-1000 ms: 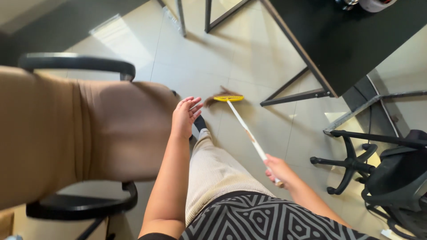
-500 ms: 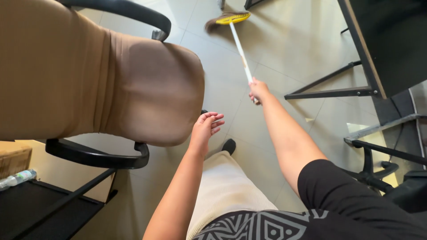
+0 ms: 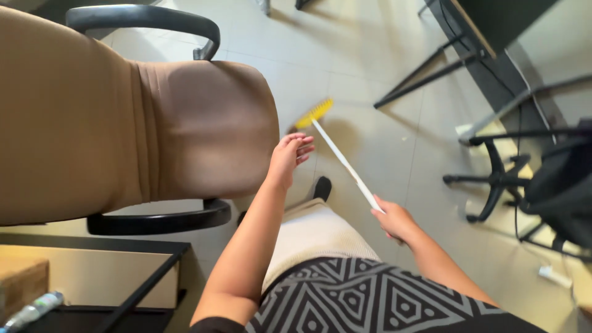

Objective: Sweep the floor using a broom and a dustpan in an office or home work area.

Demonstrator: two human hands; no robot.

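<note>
My right hand [image 3: 394, 219] grips the end of a white broom handle [image 3: 345, 163]. The broom's yellow head [image 3: 313, 113] rests on the tiled floor near the front of a tan office chair [image 3: 123, 123]. My left hand [image 3: 288, 157] is held out with its fingers apart and holds nothing; it hovers just beside the front edge of the chair's seat. My leg in light ribbed trousers and a dark shoe [image 3: 320, 187] show below the hands.
A black chair armrest [image 3: 160, 217] curves under the seat and another [image 3: 145, 18] lies at the top. A black desk frame [image 3: 431, 68] stands at top right, a black swivel chair [image 3: 530, 185] at right. A dark table [image 3: 92, 290] with a bottle is at bottom left.
My right arm has pulled back toward my body, dragging the broom head nearer along the floor. The left hand stays by the chair seat. The view has shifted.
</note>
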